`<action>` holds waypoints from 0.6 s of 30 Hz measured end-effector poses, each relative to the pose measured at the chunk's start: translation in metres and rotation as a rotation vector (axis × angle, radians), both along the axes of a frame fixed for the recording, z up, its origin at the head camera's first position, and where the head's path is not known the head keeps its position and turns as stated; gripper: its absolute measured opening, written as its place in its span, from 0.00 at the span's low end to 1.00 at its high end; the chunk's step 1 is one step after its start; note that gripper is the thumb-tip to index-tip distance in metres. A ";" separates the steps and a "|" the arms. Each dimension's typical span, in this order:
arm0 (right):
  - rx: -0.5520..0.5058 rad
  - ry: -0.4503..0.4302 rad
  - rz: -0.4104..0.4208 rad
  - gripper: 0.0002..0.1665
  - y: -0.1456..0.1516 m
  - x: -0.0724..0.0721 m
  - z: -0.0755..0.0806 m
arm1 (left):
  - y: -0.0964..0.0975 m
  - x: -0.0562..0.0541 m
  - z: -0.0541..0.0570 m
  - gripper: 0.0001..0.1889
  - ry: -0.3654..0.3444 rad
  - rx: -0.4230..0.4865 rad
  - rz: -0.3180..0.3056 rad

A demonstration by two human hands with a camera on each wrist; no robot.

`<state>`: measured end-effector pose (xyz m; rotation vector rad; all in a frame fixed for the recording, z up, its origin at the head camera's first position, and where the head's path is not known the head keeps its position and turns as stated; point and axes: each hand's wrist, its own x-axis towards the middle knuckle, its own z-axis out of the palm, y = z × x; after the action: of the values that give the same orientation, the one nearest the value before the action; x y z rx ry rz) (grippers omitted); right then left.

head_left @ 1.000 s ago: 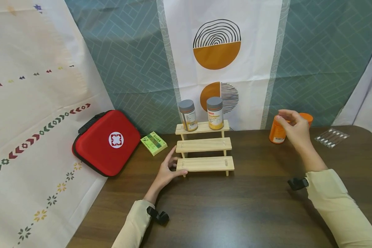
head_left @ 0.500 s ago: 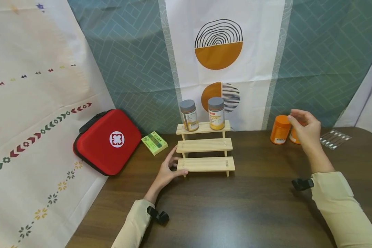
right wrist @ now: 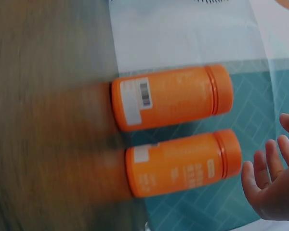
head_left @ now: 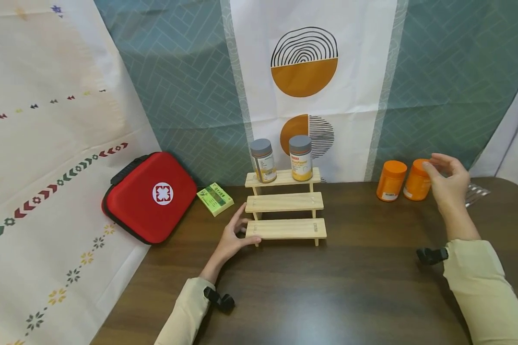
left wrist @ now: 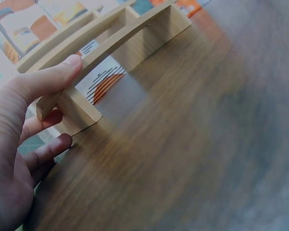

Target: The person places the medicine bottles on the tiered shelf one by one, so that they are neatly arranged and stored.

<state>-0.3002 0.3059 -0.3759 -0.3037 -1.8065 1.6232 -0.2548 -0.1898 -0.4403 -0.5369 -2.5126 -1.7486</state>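
At the left end of a three-tier wooden stand, my left hand holds the lowest step. In the left wrist view the thumb lies over that plank, with fingertips below it. Two grey-capped bottles stand on the top tier, the left one apart from the right one. My right hand hovers with nothing in it, just right of two upright orange bottles: a left bottle and a right bottle. In the right wrist view its loosely bent fingers are near the right bottle's cap.
A red zipped case with a white cross emblem leans at the left. Beside it lies a yellow-green box. A clear packet of swabs is partly behind my right hand. Patterned cloth hangs along the back of the brown table.
My right hand has moved right, away from the left orange bottle and past the right one, uncovering both and now partly covering the swab packet. The left hand stays on the stand.
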 end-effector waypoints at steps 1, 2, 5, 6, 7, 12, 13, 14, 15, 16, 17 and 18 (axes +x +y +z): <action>-0.020 -0.005 -0.007 0.14 0.002 0.000 -0.001 | 0.000 0.001 0.000 0.54 0.000 0.001 0.002; -0.038 -0.012 -0.013 0.15 0.004 0.000 -0.003 | 0.000 0.001 0.000 0.54 -0.002 0.002 0.005; -0.092 -0.034 -0.022 0.16 0.009 0.001 -0.004 | -0.001 0.002 -0.001 0.54 -0.002 0.003 0.012; -0.106 -0.046 -0.022 0.16 0.011 0.001 -0.005 | -0.001 0.002 0.000 0.54 -0.003 0.005 0.014; -0.120 -0.057 -0.022 0.16 0.012 0.001 -0.005 | -0.001 0.002 0.000 0.55 -0.004 0.004 0.015; -0.106 -0.129 -0.046 0.16 0.017 0.000 -0.008 | -0.002 -0.001 -0.003 0.54 -0.008 -0.006 0.013; -0.095 -0.144 -0.052 0.17 0.017 -0.001 -0.009 | -0.003 -0.004 -0.007 0.54 -0.003 -0.008 0.012; -0.088 -0.159 -0.053 0.19 0.018 -0.002 -0.010 | -0.004 -0.006 -0.011 0.55 0.002 -0.008 0.013; -0.078 -0.177 -0.055 0.21 0.018 -0.003 -0.011 | -0.004 -0.009 -0.015 0.55 0.007 -0.006 0.013; -0.066 -0.200 -0.057 0.22 0.019 -0.004 -0.013 | -0.005 -0.011 -0.019 0.55 0.013 -0.003 0.014; -0.058 -0.223 -0.055 0.24 0.019 -0.005 -0.014 | -0.006 -0.013 -0.023 0.55 0.021 0.001 0.015; -0.044 -0.250 -0.054 0.26 0.019 -0.005 -0.015 | -0.007 -0.015 -0.027 0.55 0.026 0.005 0.016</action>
<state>-0.3054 0.3249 -0.3905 -0.5934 -1.9287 1.6481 -0.2702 -0.1968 -0.4677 -0.5347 -2.4870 -1.7311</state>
